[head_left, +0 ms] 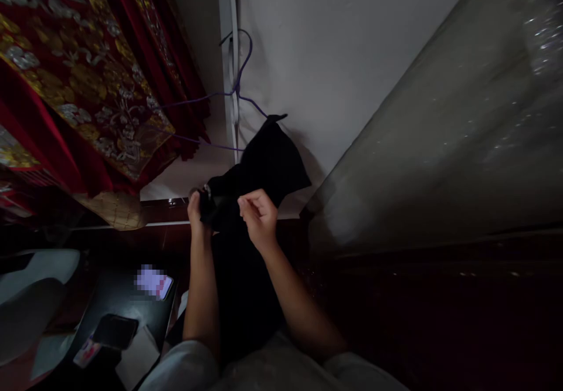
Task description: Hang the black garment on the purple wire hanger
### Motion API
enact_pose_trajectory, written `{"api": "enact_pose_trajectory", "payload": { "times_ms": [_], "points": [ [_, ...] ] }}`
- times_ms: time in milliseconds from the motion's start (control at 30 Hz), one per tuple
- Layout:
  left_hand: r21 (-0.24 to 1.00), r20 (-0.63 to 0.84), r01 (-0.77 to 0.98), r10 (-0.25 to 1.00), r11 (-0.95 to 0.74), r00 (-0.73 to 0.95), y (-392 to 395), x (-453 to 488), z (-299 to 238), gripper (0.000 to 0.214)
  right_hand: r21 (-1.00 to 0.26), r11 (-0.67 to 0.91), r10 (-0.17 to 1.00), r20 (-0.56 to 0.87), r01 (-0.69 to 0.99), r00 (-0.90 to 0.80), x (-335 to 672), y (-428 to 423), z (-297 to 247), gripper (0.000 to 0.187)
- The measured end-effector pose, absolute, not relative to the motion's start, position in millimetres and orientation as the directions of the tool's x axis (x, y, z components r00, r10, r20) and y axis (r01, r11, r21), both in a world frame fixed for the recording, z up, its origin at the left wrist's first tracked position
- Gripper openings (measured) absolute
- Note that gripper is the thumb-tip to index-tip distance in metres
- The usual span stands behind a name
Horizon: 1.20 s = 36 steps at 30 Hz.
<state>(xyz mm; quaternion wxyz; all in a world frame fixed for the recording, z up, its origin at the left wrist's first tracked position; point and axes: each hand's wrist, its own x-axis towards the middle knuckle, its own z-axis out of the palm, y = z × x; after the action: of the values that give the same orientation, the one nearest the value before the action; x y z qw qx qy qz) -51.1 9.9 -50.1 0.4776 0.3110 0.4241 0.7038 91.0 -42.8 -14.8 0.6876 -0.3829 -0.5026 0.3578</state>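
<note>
A black garment (275,159) hangs by one side from a thin purple wire hanger (211,94), in front of the wall. My left hand (196,206) is closed around a bunched edge of the garment, where something small and pale shows near the fingertips. To the right, my right hand (260,218) is raised in front of the cloth with thumb and fingers pinched together. What the pinch holds, if anything, is too small and dark to make out. The lower cloth merges with the dark area between my forearms.
A red cloth with gold and silver embroidery (88,80) hangs at the left. Below it, a lit phone (153,282) and a dark phone (115,331) lie on a black table (103,288). A large plastic-wrapped panel (422,145) leans at the right.
</note>
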Motion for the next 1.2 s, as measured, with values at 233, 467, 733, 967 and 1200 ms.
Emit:
{"api": "enact_pose_trajectory", "payload": {
  "times_ms": [233, 467, 733, 967, 1200],
  "points": [
    [0.807, 0.222, -0.461, 0.913, -0.37, -0.343, -16.7, -51.9, 0.9, 0.031, -0.906, 0.4, 0.874, 0.332, -0.138, 0.354, 104.0, -41.7, -19.8, 0.028],
    [0.829, 0.557, -0.008, 0.827, -0.559, -0.076, -40.7, -31.5, 15.6, 0.024, -0.929, 0.362, 0.893, 0.37, -0.081, -0.255, 105.1, -56.4, -7.5, 0.057],
    [0.857, 0.285, 0.247, 0.815, -0.453, 0.505, -8.7, -47.0, 37.4, 0.067, -0.994, 0.065, 0.807, 0.0, 0.088, -0.59, 131.3, -46.3, 32.6, 0.05],
    [0.642, -0.151, 0.57, 0.644, -0.513, 0.75, 3.2, -65.0, 30.8, 0.067, -0.976, 0.092, 0.377, -0.148, 0.196, -0.915, 204.0, -4.2, 94.8, 0.037],
    [0.212, -0.034, 0.814, 0.828, -0.541, 0.56, 28.1, -131.8, 47.5, 0.037, -0.96, 0.085, 0.605, -0.163, 0.267, -0.78, 248.8, 37.6, 121.7, 0.038]
  ]
}}
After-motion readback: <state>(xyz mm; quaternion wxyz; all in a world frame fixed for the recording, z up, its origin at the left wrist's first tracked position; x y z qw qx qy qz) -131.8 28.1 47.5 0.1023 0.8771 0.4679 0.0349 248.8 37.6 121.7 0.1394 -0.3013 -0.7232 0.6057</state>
